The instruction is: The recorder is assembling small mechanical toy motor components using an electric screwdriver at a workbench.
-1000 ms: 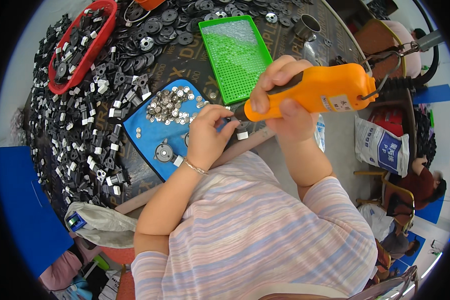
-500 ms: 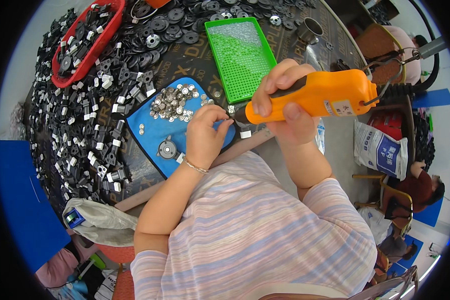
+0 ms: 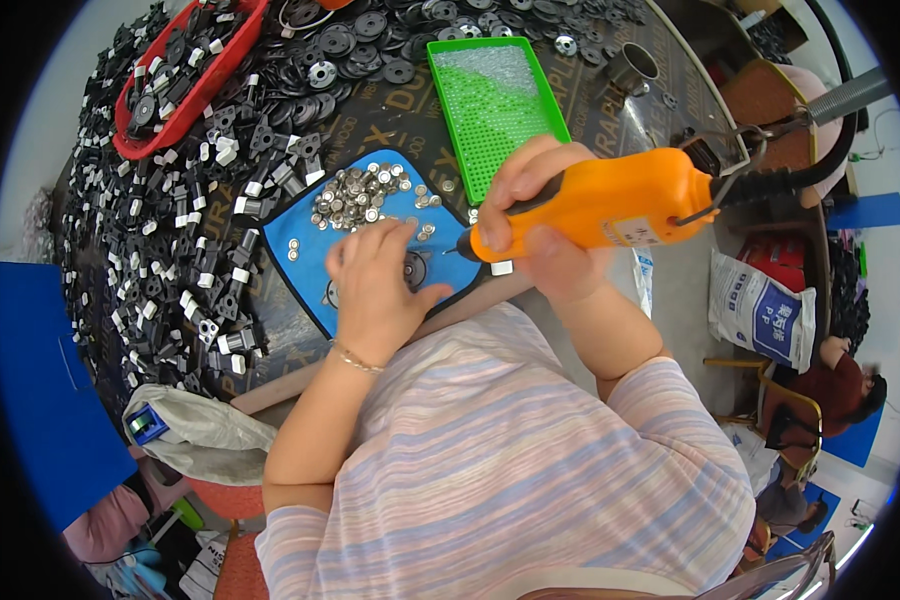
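Observation:
My right hand (image 3: 550, 215) is wrapped round an orange electric screwdriver (image 3: 610, 203), its dark tip and thin bit pointing left over a blue mat (image 3: 300, 275). My left hand (image 3: 380, 285) is spread low over the mat, thumb apart from the fingers. A dark round part (image 3: 415, 268) shows between thumb and fingers, and the edge of another dark piece (image 3: 332, 294) peeks out on the hand's left; the palm hides the rest, and whether the fingers touch them I cannot tell. Small silver round caps (image 3: 360, 195) lie heaped on the mat beyond the hand.
A green tray (image 3: 485, 165) of small clear pieces stands behind the mat, with a metal cup (image 3: 632, 68) to its right. Black-and-white fittings (image 3: 190, 260) cover the left side; a red basket (image 3: 157, 147) sits among them. Black discs (image 3: 340, 40) lie at the back. A spring (image 3: 845, 98) tethers the screwdriver.
My left hand has moved left and down from the screwdriver tip, its pinch spreading over the dark round part. The screwdriver has shifted slightly left and tilted, its bit now visible.

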Available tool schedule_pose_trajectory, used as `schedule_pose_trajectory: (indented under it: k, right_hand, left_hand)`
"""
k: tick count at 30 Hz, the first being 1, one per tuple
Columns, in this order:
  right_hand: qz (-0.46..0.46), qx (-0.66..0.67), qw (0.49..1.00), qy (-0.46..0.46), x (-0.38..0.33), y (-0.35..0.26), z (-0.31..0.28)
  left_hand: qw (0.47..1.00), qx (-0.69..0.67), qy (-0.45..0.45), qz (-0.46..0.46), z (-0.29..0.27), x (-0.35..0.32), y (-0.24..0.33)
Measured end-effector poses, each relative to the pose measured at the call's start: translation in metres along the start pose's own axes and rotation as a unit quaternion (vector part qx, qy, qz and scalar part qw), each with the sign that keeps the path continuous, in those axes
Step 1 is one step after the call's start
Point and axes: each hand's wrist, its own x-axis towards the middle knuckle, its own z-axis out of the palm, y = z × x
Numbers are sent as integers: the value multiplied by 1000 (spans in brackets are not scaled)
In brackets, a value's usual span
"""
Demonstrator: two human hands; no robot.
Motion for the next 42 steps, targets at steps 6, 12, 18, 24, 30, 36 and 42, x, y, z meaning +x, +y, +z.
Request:
schedule_pose_trajectory:
  k: [6,12,18,24,30,36,42]
  right_hand:
    - [-15,-48,995,-81,4,20,15]
    - [-11,-110,989,-99,2,37,23]
    - [18,-142,983,-116,0,40,26]
    - [3,-154,978,-137,1,52,21]
    - [38,18,989,-141,25,25,18]
    - [-80,-88,990,76,38,-5,-50]
    - [-93,-159,963,198,29,14,-108]
  left_hand:
    - [996,78,-29,-18,-4,-10,-12]
    - [997,75,-33,-15,2,-9,-21]
    - [997,74,-39,-5,3,-8,-24]
    - [996,75,-49,-12,1,-6,-23]
    - [995,70,-72,-25,-1,-7,-22]
    - [997,55,-41,-32,2,-8,-19]
    - [998,50,-12,-25,17,1,-12]
